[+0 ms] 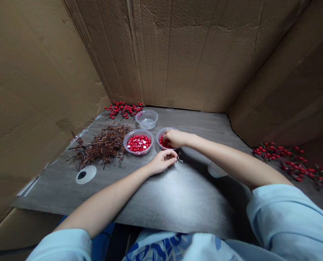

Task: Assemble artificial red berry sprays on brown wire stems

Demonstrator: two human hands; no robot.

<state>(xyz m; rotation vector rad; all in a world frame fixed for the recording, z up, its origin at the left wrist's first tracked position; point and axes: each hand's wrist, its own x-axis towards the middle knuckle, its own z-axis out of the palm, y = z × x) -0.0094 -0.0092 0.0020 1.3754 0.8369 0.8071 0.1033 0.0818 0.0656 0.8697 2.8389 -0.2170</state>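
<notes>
**Q:** What's going on at the hands right now?

**A:** The left hand (162, 162) is curled shut, pinching a small brown twig (178, 157). The twig lies roughly sideways across the counter (55, 188), with its tip poking out right of the fingers, toward the space below the right hand (176, 138).

**Q:** And the right one?

**A:** That arm reaches across from the right, with the hand bent down over a clear bowl (159, 135) and its fingers among the red berries (163, 142). Can't tell if it's actually gripping one, since the fingers hide it.

**Q:** Count for me?

**A:** Sure, three clear bowls. The one with the red berries sits under the right hand, a second berry bowl (145, 130) is just left of it, and a third bowl (146, 119) sits farther out with no berries. Left of the hands there's one heap of brown twigs (101, 146). There are two red berry sprays, one (123, 109) far ahead of the hands and one (292, 163) well right of the right hand.
</notes>
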